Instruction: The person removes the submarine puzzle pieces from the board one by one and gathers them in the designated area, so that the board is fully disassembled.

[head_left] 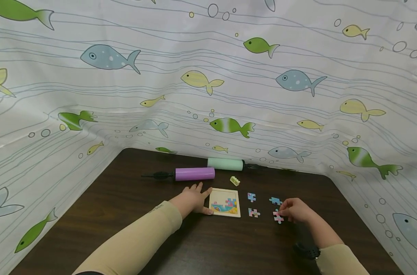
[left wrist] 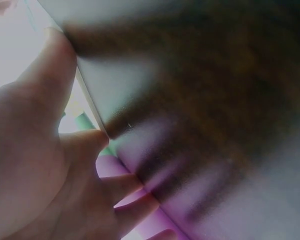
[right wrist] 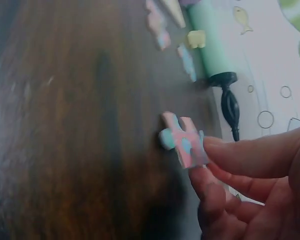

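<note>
A small square puzzle board point(head_left: 224, 202) lies on the dark wooden table point(head_left: 126, 214), partly filled with coloured pieces. My left hand point(head_left: 194, 198) rests flat on the table against the board's left edge, fingers straight, thumb touching the near left corner. In the left wrist view the left hand point(left wrist: 65, 150) fills the left side and the rest is blurred. My right hand point(head_left: 291, 211) pinches a pink and blue puzzle piece point(head_left: 278, 217) just above the table, right of the board. The right wrist view shows that puzzle piece point(right wrist: 184, 142) between thumb and fingertips point(right wrist: 225, 152).
Three loose pieces point(head_left: 251, 197), point(head_left: 275, 201), point(head_left: 254, 212) lie between board and right hand. A purple pump point(head_left: 194, 173), a green pump point(head_left: 225, 164) and a small yellow block point(head_left: 234, 180) sit behind the board. A fish-print curtain point(head_left: 229, 76) encloses the table.
</note>
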Available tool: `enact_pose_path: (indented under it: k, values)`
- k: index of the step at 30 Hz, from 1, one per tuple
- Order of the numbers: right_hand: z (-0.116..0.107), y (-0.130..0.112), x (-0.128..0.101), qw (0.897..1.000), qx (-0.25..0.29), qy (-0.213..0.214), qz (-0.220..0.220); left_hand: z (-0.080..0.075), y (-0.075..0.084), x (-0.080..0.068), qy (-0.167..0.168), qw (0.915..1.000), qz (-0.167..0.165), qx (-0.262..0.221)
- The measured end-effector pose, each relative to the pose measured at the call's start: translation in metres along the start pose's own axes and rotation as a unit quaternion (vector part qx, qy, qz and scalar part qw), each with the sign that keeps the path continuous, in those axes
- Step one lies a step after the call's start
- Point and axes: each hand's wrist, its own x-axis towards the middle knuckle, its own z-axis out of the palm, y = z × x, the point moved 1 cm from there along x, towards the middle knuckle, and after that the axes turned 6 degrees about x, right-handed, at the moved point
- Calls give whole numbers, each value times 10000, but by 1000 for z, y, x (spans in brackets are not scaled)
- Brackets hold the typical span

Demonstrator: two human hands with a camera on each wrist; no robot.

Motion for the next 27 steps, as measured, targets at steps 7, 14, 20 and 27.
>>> enact_pose_path:
  k: [7, 14, 20, 27]
  values:
    - [6, -12, 8, 9992, -126, 377, -59, 3, 0, 4, 78, 10000, -14, -3]
    - [24, -38, 26, 9995, -74, 194, -255, 5, -1, 5, 103, 9999, -28, -36]
    - [48, -62, 44, 9992, -162, 119, -333, 6, -1, 7, 92, 9999, -37, -91]
    - [76, -80, 62, 9976, -217, -140, -640, 4, -2, 5, 72, 9999, -53, -127]
